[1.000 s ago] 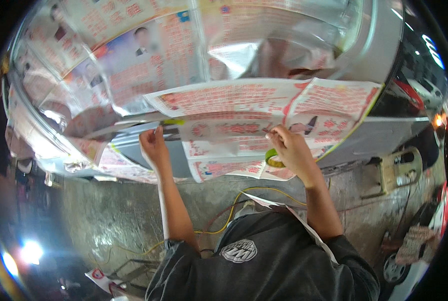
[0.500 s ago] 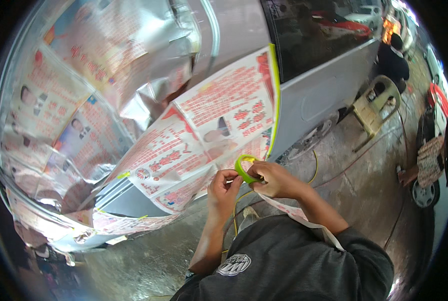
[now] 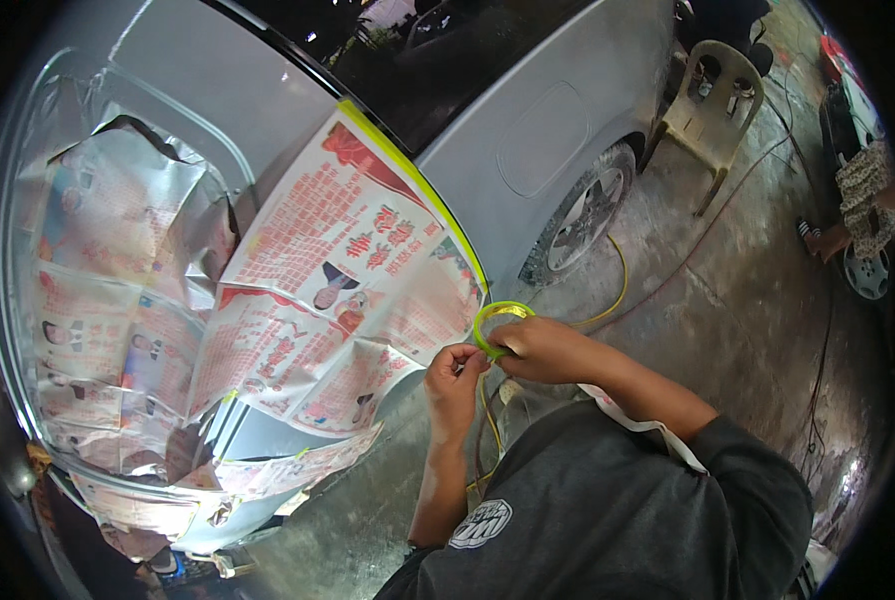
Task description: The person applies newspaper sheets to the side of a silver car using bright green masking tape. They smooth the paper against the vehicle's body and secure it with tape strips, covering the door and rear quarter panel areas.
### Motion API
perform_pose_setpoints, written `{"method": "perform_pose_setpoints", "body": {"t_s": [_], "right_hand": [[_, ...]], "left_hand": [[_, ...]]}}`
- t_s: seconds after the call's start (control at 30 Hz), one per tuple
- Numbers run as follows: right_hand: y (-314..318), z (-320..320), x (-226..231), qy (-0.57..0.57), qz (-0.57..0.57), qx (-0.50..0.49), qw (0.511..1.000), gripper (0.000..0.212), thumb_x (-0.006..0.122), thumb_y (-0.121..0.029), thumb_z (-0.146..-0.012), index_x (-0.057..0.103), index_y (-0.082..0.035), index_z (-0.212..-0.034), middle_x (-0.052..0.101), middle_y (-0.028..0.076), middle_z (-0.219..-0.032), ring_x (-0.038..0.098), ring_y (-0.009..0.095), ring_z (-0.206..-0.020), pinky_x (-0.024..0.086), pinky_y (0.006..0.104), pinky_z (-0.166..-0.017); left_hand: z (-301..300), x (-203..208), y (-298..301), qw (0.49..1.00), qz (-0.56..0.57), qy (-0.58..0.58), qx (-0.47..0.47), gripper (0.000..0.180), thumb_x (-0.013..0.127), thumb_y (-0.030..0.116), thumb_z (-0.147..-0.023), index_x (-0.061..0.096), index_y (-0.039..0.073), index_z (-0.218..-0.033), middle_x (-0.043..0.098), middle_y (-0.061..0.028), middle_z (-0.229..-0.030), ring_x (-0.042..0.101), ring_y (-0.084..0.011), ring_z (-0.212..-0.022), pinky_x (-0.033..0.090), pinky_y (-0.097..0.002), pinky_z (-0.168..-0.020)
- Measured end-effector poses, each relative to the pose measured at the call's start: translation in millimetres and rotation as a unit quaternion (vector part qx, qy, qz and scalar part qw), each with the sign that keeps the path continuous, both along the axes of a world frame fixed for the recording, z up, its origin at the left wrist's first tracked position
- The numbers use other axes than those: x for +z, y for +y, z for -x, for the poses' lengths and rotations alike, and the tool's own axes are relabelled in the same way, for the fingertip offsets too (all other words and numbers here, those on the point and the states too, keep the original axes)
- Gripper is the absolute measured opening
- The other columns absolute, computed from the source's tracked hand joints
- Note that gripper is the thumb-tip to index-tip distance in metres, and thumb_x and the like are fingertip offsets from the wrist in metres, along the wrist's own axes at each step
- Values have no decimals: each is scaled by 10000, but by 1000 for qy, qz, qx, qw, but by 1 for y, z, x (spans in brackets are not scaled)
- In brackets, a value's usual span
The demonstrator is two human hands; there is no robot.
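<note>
My right hand (image 3: 547,350) is closed around a roll of yellow-green masking tape (image 3: 480,337), the ring standing out past the fingers. Against the roll's lower edge my left hand (image 3: 452,395) pinches thumb and fingers together; what lies between the fingertips is too small to make out. Just beyond both hands, a printed paper sheet (image 3: 367,285) hangs over the silver-grey car body (image 3: 532,100). A strip of the same yellow-green tape (image 3: 425,190) runs along the sheet's right edge. A loose paper strip (image 3: 657,430) shows beneath my right forearm.
More printed paper (image 3: 117,240) covers the car's left part. A rear wheel (image 3: 587,215) stands right of the sheet. A yellow hose (image 3: 622,280) lies on the floor. Farther right are a plastic chair (image 3: 712,115), cables, and a person's patterned clothing (image 3: 867,190).
The view has swung to the right, bringing the wheel and more of the car's side into sight. Both hands stay together at the tape roll.
</note>
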State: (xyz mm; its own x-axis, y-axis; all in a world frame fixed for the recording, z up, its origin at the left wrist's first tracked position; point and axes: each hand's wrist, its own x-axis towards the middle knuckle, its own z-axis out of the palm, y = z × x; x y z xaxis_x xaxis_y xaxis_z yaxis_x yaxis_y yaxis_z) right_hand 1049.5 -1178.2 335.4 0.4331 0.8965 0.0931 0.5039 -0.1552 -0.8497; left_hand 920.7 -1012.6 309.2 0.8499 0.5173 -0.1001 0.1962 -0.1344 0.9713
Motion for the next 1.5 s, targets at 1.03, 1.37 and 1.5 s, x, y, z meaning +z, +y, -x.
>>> {"method": "perform_pose_setpoints", "body": {"t_s": [1.03, 1.37, 1.5], "right_hand": [[4, -16, 5, -56, -40, 77, 995, 371, 649, -145, -898, 551, -17, -1232, 687, 267, -902, 653, 506, -872, 511, 573, -756], [20, -62, -48, -131, 106, -55, 984, 297, 605, -176, -906, 613, 18, -1132, 702, 290, -942, 675, 493, -902, 537, 560, -823], [30, -48, -18, -91, 92, -15, 991, 312, 587, -189, -909, 606, 26, -1134, 695, 294, -1013, 671, 480, -963, 531, 534, -874]], "left_hand": [[-2, 10, -46, 948, -243, -116, 167, 137, 737, 2, -911, 657, 8, -1022, 664, -81, -987, 659, -158, -879, 547, -299, -662], [-27, 123, 77, 853, -407, -155, 287, 144, 683, 25, -940, 663, 11, -1082, 678, -109, -1045, 647, -235, -935, 528, -384, -801], [-59, 190, 145, 840, -458, -171, 234, 146, 681, 101, -962, 632, 22, -1075, 680, -152, -1213, 674, -309, -995, 552, -394, -758]]}}
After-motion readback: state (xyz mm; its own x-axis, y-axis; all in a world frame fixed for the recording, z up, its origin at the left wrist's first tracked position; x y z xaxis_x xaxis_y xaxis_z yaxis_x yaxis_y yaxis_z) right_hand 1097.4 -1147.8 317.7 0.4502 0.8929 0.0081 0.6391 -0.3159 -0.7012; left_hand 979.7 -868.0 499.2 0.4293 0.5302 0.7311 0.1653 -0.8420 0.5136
